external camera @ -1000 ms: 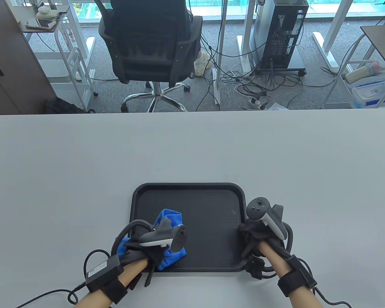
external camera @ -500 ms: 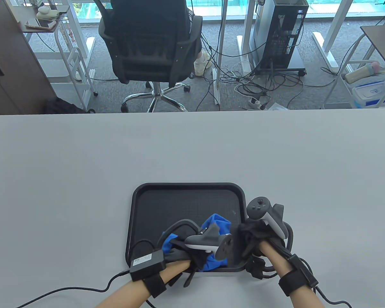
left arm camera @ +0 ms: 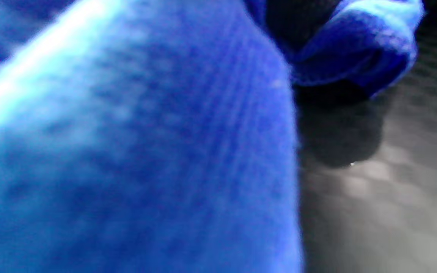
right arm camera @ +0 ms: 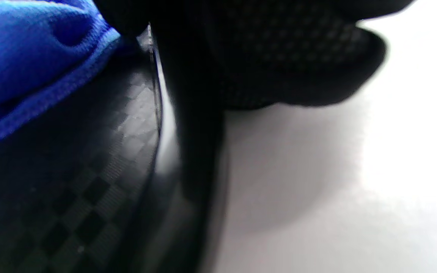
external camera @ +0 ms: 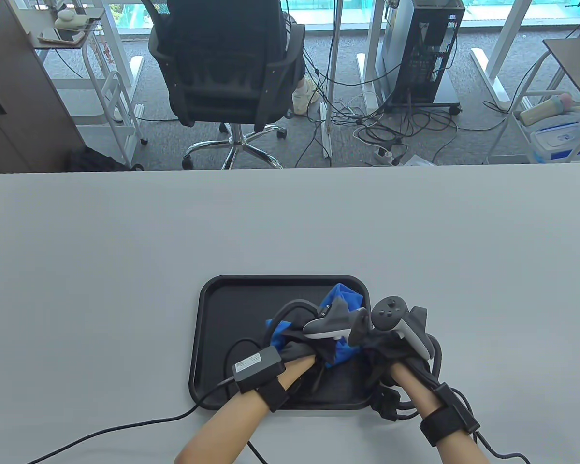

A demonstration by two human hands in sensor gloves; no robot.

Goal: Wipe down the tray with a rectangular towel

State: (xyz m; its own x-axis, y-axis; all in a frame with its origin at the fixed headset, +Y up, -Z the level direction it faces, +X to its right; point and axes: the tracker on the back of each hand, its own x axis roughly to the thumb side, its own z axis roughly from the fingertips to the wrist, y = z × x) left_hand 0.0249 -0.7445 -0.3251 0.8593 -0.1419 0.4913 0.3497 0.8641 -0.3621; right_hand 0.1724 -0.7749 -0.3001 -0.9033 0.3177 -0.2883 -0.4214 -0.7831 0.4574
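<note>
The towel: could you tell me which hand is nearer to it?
Left. The left hand presses the towel onto the tray; the right hand holds the tray's right rim, beside the towel.

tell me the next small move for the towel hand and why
Probably sweep the towel back leftward along the far part of the tray. The left hand holds it bunched at the tray's far right corner, close beside the right hand steadying the right rim, so there seems no room further right, while the tray's far left lies bare.

Blue towel (external camera: 344,298) bunched (right side) on black tray (external camera: 232,309).
</note>
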